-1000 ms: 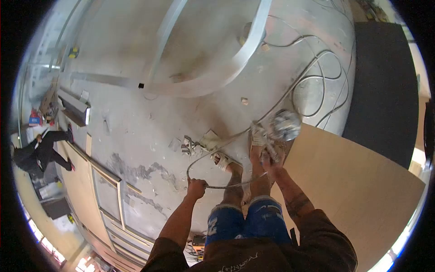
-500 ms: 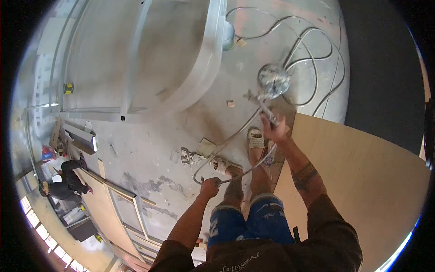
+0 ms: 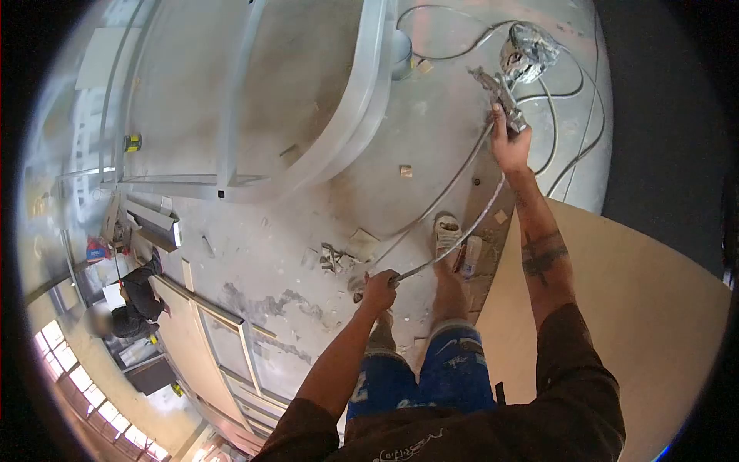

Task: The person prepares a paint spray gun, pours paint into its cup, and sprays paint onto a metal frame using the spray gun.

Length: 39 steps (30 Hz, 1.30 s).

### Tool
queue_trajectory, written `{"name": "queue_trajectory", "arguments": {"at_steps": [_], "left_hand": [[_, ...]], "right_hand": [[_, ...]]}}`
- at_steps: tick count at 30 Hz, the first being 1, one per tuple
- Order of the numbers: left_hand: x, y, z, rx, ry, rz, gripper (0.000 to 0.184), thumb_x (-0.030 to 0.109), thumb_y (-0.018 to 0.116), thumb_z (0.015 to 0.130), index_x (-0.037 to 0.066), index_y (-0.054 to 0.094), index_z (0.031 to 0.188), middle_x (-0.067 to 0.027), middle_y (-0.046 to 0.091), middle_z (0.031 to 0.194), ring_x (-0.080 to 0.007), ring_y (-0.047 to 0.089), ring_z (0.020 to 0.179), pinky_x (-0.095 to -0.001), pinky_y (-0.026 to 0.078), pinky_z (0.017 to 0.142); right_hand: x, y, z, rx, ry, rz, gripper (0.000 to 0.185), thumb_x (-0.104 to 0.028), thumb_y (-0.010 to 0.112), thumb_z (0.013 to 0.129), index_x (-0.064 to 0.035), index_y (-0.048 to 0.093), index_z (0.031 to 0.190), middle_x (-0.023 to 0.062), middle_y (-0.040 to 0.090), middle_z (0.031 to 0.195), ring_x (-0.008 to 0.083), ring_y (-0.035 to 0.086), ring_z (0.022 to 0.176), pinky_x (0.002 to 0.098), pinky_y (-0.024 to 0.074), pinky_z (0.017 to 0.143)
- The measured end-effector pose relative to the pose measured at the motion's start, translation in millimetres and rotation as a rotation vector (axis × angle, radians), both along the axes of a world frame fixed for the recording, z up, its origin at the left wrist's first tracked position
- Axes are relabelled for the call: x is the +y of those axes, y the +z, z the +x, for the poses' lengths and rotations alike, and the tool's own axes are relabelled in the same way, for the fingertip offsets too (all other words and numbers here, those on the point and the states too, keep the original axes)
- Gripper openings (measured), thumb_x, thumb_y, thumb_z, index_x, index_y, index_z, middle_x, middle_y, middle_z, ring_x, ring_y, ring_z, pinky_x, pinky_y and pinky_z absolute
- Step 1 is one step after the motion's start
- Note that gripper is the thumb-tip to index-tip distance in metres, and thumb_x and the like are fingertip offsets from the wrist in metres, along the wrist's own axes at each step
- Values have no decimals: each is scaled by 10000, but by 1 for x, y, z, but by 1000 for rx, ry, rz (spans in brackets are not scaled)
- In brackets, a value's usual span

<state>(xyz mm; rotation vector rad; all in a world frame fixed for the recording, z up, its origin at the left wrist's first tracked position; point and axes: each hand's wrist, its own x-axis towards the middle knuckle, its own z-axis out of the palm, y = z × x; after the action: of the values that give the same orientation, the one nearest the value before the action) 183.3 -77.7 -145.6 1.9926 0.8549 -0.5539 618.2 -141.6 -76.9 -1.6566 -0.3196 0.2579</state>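
My right hand is closed around the handle of a paint spray gun, held out ahead over the floor. A smeared, silvery cup is attached to the gun. From the gun a grey hose loops back toward my body. My left hand grips a length of this hose low in front of my legs, its fingers wrapped round it. The trigger is hard to make out.
A large pale frame with a curved edge stands at upper left, with a paint can beside it. To my right lies a plywood sheet. Scraps litter the floor. Another person is at far left.
My right hand has carried the spray gun forward and to the right, farther from my body. The left hand, still on the hose, has moved slightly forward and right.
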Motion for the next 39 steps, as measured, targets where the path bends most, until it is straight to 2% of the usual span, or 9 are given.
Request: {"name": "queue_trajectory", "arguments": {"at_steps": [7,10,13,14,17,19,27,34,39], "left_hand": [[29,-8,-105,180,-441,148,223,157,638,795,78,670,1000,-166,665,946,-368,617,974,-474,480,869],[41,-8,-189,190,-386,204,218,142,642,778,98,678,988,-155,654,974,-352,610,996,-454,491,867],[64,-21,-279,290,-400,88,206,125,636,775,114,678,976,-135,638,1021,-330,595,1030,-506,436,960],[69,-20,-304,344,-379,87,199,92,624,776,127,679,965,-112,630,1009,-297,574,1072,-616,284,1066],[85,-7,-367,350,-457,136,237,66,608,797,187,699,980,-75,620,1007,-274,548,1126,-652,85,1125],[92,-1,-395,346,-434,151,259,36,576,801,189,699,971,-74,619,1006,-271,547,1132,-641,78,1133],[112,-12,-450,156,-305,171,253,12,611,742,171,668,929,-49,585,942,-248,522,1144,-664,63,1125],[118,-12,-435,207,-297,118,258,13,589,767,181,697,930,-43,619,999,-232,520,1163,-624,73,1147],[114,-23,-438,156,-365,118,211,20,583,764,160,676,891,-53,600,941,-252,534,1118,-646,92,1128]], "right_hand": [[-21,-32,-166,6,15,-11,155,-133,634,919,16,620,962,-24,582,714,35,502,622,212,409,528],[-27,-32,-267,129,77,-184,211,-174,663,904,18,627,985,0,603,712,53,529,629,229,439,542],[-8,-29,-354,-168,107,-203,223,-190,666,899,16,630,977,35,625,701,83,560,632,254,454,552],[-2,-31,-383,-138,134,-199,215,-184,666,897,14,631,974,53,631,704,99,575,634,267,462,560],[28,-37,-450,-82,183,-182,192,-167,666,888,4,634,968,99,643,713,145,615,642,302,486,585],[52,-39,-488,-82,198,-161,177,-156,667,880,-4,635,964,121,643,722,168,636,650,324,501,605],[150,-12,-546,-235,404,-99,262,-94,659,827,28,618,1056,201,681,882,323,697,772,334,535,688],[125,-42,-534,-63,159,-4,231,-114,628,889,48,624,1054,100,680,858,123,623,793,288,496,702],[76,-21,-516,-167,-18,-212,191,-120,563,946,40,639,1018,61,655,841,116,578,741,279,465,661]]}}
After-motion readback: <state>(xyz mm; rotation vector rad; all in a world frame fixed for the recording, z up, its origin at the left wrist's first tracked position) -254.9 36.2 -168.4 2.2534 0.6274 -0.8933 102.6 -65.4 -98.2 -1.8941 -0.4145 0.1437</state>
